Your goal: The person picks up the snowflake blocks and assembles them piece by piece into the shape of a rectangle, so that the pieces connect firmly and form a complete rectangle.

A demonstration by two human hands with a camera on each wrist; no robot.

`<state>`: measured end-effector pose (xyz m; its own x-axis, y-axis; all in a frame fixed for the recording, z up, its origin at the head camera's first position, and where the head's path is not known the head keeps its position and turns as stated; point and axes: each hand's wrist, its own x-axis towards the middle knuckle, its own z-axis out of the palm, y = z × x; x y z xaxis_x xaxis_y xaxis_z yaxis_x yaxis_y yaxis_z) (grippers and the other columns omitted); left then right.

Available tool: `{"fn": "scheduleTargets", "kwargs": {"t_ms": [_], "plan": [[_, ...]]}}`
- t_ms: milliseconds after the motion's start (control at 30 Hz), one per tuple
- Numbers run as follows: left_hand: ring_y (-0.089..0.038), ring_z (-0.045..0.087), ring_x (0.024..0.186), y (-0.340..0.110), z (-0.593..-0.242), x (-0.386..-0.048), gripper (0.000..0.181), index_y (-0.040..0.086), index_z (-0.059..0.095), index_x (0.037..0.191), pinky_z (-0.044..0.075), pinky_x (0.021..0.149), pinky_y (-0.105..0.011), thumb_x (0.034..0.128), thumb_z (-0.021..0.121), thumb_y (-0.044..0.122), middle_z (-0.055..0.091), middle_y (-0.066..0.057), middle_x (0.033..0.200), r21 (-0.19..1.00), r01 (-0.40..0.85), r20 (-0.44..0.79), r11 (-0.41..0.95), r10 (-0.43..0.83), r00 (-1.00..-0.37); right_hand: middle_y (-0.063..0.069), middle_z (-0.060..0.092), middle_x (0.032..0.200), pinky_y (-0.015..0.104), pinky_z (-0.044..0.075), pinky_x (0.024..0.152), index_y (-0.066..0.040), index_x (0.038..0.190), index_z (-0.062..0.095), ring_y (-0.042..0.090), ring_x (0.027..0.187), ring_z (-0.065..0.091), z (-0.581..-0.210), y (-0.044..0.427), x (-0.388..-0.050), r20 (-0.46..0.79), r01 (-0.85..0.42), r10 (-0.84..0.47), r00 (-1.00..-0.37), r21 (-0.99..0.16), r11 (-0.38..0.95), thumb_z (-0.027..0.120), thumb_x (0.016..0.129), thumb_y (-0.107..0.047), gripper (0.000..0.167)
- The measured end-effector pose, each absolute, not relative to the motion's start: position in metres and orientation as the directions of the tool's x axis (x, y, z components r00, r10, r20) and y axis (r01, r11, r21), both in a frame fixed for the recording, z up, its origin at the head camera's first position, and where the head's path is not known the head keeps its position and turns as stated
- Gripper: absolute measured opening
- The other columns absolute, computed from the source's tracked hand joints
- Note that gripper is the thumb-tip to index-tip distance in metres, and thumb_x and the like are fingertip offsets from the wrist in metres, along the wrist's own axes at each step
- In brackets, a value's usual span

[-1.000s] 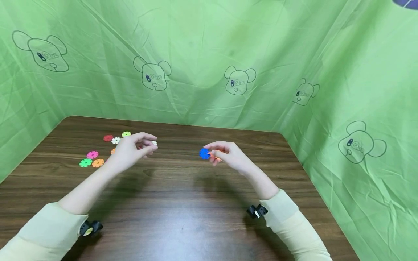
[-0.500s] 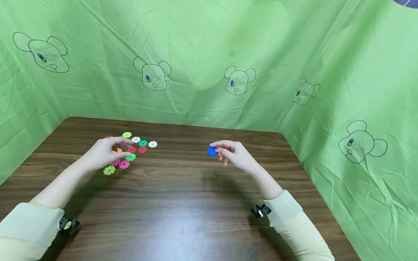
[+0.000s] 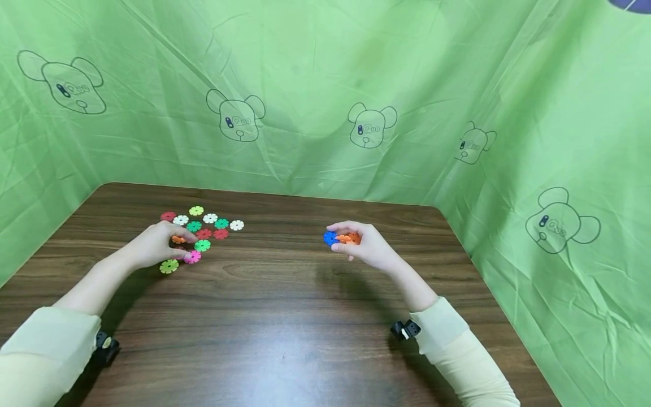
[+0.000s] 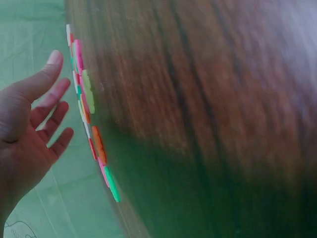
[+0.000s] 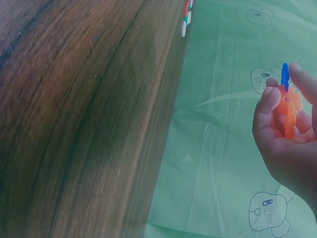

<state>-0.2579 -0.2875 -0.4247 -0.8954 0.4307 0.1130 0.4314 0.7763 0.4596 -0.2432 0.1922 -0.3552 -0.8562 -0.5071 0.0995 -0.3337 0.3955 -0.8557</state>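
My right hand [image 3: 367,244] grips several joined orange flower-shaped discs [image 3: 351,238] with a blue disc [image 3: 330,238] at their left end. In the right wrist view the blue disc [image 5: 285,77] stands upright above the orange ones [image 5: 290,111], between thumb and fingers. My left hand [image 3: 154,244] hovers over loose discs at the table's left, thumb beside a pink disc [image 3: 192,257] and fingers near a green one [image 3: 202,245]. The left wrist view shows the left hand [image 4: 32,109] with fingers spread and nothing between them; the discs [image 4: 99,145] lie beyond it.
Red [image 3: 168,216], white [image 3: 237,225], yellow-green [image 3: 169,266] and other discs lie flat on the left part of the brown wooden table [image 3: 285,294]. Green cloth [image 3: 305,68] with printed bear heads hangs behind the table and at both sides.
From the middle left, my left hand has moved further left over the discs, uncovering several. My right hand has shifted slightly right, still holding the joined blue and orange discs.
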Motion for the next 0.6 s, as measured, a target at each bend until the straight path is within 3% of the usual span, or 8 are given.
{"fn": "scheduleTargets", "kwargs": {"t_ms": [133,333,600], "plan": [[-0.028,0.063,0.096,-0.289,-0.430,-0.262,0.028,0.013,0.074,0.094,0.049,0.083,-0.048,0.0720,0.082,0.028,0.071,-0.002,0.096,0.421,0.463,0.133,0.780,0.452,-0.882,0.007,0.067,0.107,0.035,0.053,0.055,-0.016,0.120,0.063,0.038,0.083,0.062,-0.356,0.190,-0.243,0.093,-0.336,-0.511,-0.855,-0.849,0.408,0.074,0.083,-0.023,0.040],[-0.018,0.060,0.086,-0.288,-0.434,-0.262,0.025,0.020,0.074,0.085,0.048,0.075,-0.038,0.0667,0.085,0.032,0.069,0.004,0.091,0.380,0.492,0.166,0.783,0.465,-0.870,0.005,0.067,0.105,0.049,0.054,0.059,-0.017,0.119,0.064,0.019,0.080,0.063,-0.359,0.186,-0.245,0.097,-0.346,-0.510,-0.854,-0.839,0.419,0.076,0.081,-0.024,0.040],[-0.012,0.053,0.075,-0.288,-0.436,-0.264,0.021,0.022,0.071,0.078,0.045,0.064,-0.026,0.0663,0.086,0.030,0.064,0.007,0.082,0.417,0.463,0.127,0.782,0.454,-0.882,0.004,0.067,0.105,0.053,0.053,0.061,-0.014,0.121,0.063,0.019,0.077,0.062,-0.361,0.184,-0.246,0.099,-0.349,-0.520,-0.848,-0.843,0.408,0.076,0.080,-0.024,0.043]]}}
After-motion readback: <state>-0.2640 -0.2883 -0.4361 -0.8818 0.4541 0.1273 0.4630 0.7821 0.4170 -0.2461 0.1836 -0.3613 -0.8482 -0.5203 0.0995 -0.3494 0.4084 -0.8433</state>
